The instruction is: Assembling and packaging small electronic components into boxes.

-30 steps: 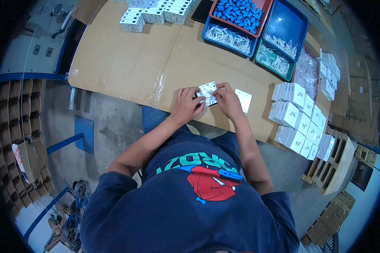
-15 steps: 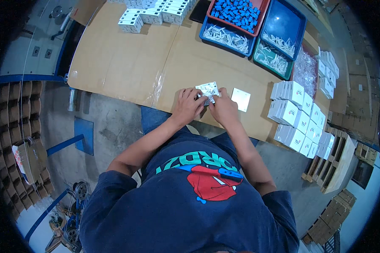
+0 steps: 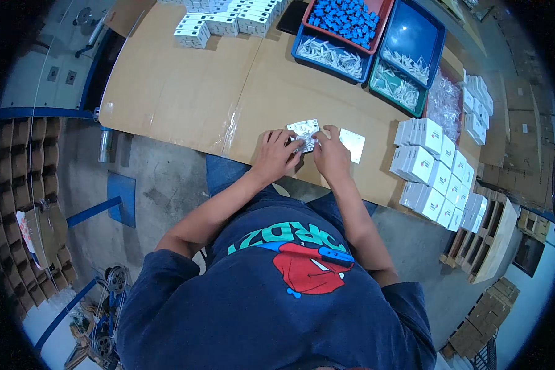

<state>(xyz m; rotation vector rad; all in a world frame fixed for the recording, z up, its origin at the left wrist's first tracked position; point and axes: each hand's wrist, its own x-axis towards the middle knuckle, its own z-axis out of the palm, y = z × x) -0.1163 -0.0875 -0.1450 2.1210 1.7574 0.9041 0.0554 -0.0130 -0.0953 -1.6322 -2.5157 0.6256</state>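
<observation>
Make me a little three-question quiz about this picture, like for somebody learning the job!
1. True or false: the white square card lies to the right of the right hand.
2. Pick one: what colour is the tray that holds the pile of small blue parts? A) green B) red C) yellow
3. Fill in: between the fingers of the left hand and those of the right hand is a ____ piece with dark marks.

Key: 1. True. 2. B. 3. White.
</observation>
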